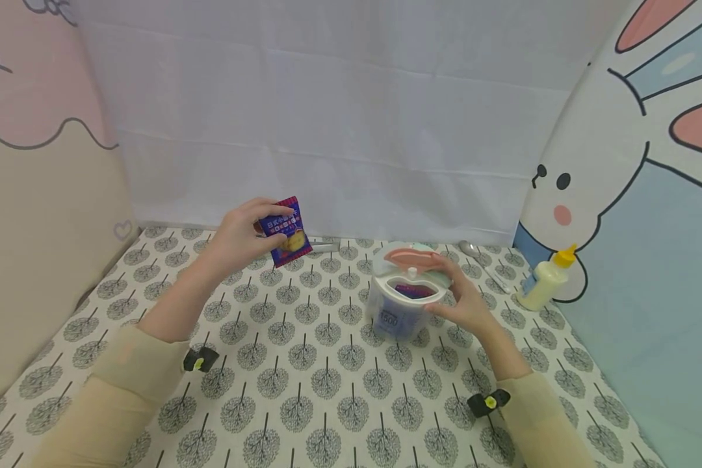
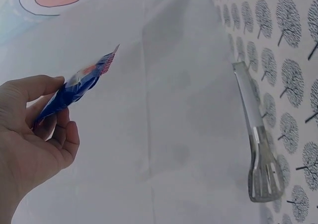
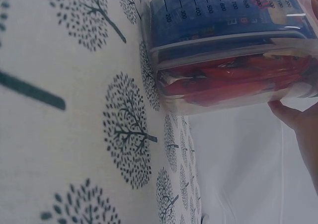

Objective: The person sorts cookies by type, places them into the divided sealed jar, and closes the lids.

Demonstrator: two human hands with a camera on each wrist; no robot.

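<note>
A person seated at a desk (image 1: pixel 327 364) covered with a tree-print cloth is lifting a small snack packet (image 1: pixel 285 232) in the left hand (image 1: pixel 240 237), pinching it between thumb and fingertips so that it is hanging clear of the surface, up and to the left of a clear plastic container (image 1: pixel 399 305). The packet is a flat, glossy foil sachet, blue with a red serrated edge and printed lettering; the left wrist view is showing it edge-on, thin and slightly crumpled.

The right hand (image 1: pixel 465 302) is steadying the container from its right side, fingers curled around the wall and rim, likely to keep the light tub from sliding on the cloth. The container is a transparent, round-cornered tub with printed measuring marks, topped by a pale lid (image 1: pixel 412 260) whose pink flap is standing open above the pour hole. Through its wall the right wrist view is showing more blue and red wrappers packed inside.

Behind the container, metal tongs (image 2: pixel 258 144) with a slotted tip are lying flat on the cloth against the white backdrop. To the container's right a spoon (image 1: pixel 474 250) is lying on the cloth, and further right a squeeze bottle (image 1: pixel 545 279) with a yellow cap is standing upright.
</note>
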